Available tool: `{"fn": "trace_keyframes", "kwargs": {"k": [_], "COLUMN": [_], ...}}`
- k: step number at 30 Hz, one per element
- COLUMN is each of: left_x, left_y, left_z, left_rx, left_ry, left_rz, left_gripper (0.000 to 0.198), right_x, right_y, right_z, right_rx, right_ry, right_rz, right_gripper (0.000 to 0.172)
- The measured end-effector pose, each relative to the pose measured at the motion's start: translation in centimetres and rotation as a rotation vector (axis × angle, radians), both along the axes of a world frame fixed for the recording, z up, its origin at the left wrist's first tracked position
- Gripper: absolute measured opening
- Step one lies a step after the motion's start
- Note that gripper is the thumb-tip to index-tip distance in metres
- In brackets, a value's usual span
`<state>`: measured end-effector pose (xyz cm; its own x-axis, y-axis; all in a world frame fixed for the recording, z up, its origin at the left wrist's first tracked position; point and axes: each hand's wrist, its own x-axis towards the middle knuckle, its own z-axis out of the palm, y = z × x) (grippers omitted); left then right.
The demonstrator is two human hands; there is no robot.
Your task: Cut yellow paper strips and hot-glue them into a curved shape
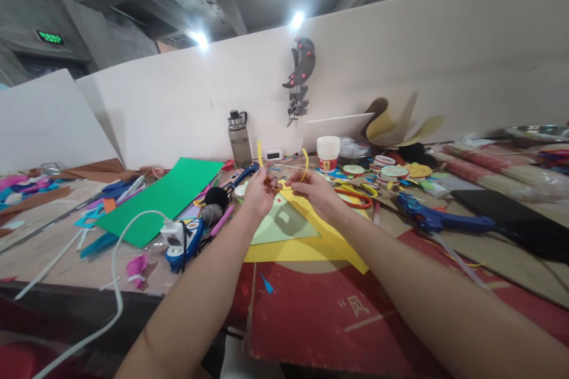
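Observation:
Both my hands are raised over the table and pinch a thin yellow paper strip between them. My left hand grips the strip's left part, whose end sticks upward. My right hand grips the right part, which curls up in an arc. Under the hands lie a yellow sheet and a pale green sheet.
A green sheet, a blue glue gun, red-handled scissors, tape rolls, a white cup, a water bottle, a white cable and plug, a black slab and paper scraps crowd the table. A white partition stands behind.

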<state>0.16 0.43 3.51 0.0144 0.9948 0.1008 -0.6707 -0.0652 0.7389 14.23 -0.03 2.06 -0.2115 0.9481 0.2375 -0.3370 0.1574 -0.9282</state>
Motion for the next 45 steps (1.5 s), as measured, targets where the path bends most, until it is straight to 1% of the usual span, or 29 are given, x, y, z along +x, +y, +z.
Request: {"fn": "trace_keyframes", "kwargs": {"k": [3,5,7,10,13,16,18,20,22,23,26,27,28,30,32,36,38,40,43,45], "left_x": [-0.2,-0.3,-0.5,-0.8,-1.2,-1.7,-2.1,-2.5,-2.7,-2.7,-2.1,-1.9,-1.6,-1.1,-0.9,-1.1,-1.3,-1.5,-1.8,-1.9], "left_y": [0.2,0.4,0.7,1.1,1.3,1.5,1.5,1.6,1.6,1.5,0.9,0.7,0.5,0.1,0.0,0.4,0.6,0.7,0.7,0.6], "left_z": [0.2,0.1,-0.1,-0.4,-0.5,-0.5,-0.4,-0.3,-0.1,0.0,0.4,0.6,0.7,0.7,0.6,0.0,-0.3,-0.6,-0.8,-1.0], "left_rx": [-0.026,-0.044,-0.044,-0.060,-0.084,-0.080,-0.066,-0.031,0.014,0.030,0.046,0.049,0.056,0.076,0.119,0.248,0.302,0.356,0.403,0.381], "left_ry": [-0.015,-0.022,-0.033,-0.013,0.012,0.018,0.054,0.092,0.111,0.116,0.157,0.176,0.196,0.242,0.285,0.385,0.482,0.590,0.777,0.920], "left_rz": [0.008,0.022,0.070,0.164,0.204,0.230,0.292,0.330,0.279,0.225,0.037,-0.011,-0.040,-0.064,-0.060,-0.071,-0.100,-0.115,-0.099,-0.111], "left_gripper": [0.025,0.029,0.031,0.035,0.037,0.033,0.024,0.016,0.017,0.022,0.044,0.048,0.047,0.040,0.033,0.031,0.032,0.032,0.033,0.037], "right_x": [0.0,-0.1,-0.2,-0.5,-0.6,-0.8,-1.0,-1.1,-1.0,-1.0,-0.6,-0.5,-0.4,-0.2,0.0,0.5,0.8,1.2,1.7,1.9], "right_y": [-0.3,-0.6,-0.9,-1.5,-2.3,-2.8,-2.9,-2.8,-2.5,-2.3,-1.5,-1.3,-1.0,-0.6,-0.2,0.6,0.9,1.1,1.2,1.2], "right_z": [0.4,0.7,0.8,0.9,1.2,1.5,1.6,1.6,1.3,1.2,0.6,0.5,0.4,0.2,0.2,0.1,0.1,0.2,0.3,0.3], "right_rx": [0.013,0.065,0.109,0.176,0.269,0.322,0.342,0.353,0.335,0.315,0.258,0.244,0.232,0.211,0.200,0.211,0.240,0.288,0.377,0.409], "right_ry": [0.095,0.111,0.087,-0.036,-0.243,-0.354,-0.343,-0.316,-0.284,-0.261,-0.174,-0.156,-0.151,-0.157,-0.163,-0.205,-0.269,-0.391,-0.754,-0.954], "right_rz": [0.019,0.029,0.056,0.139,0.179,0.228,0.252,0.224,0.177,0.159,0.119,0.104,0.090,0.067,0.048,-0.023,-0.068,-0.117,-0.193,-0.214], "right_gripper": [0.025,0.024,0.025,0.028,0.026,0.020,0.018,0.018,0.022,0.025,0.033,0.035,0.037,0.038,0.034,0.029,0.028,0.027,0.023,0.019]}}
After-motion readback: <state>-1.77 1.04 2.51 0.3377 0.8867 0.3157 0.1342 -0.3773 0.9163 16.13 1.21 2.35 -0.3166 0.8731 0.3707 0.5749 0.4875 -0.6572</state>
